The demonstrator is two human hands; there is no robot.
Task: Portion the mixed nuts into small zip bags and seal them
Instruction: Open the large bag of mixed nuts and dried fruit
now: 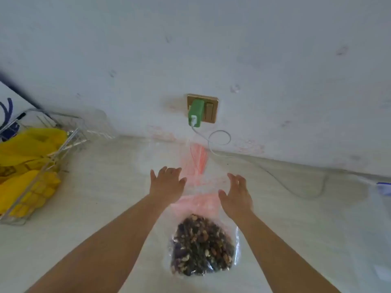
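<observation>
Head view: both open hands flank the nut bag.

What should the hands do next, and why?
Probably lower both hands and pick up one small zip bag. The left hand and right hand hover open over the red-striped pile, holding nothing, and the mixed nuts still sit in their big clear bag on the counter.

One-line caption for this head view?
Both open hands, left hand and right hand, reach over a clear plastic bag of mixed nuts.
</observation>
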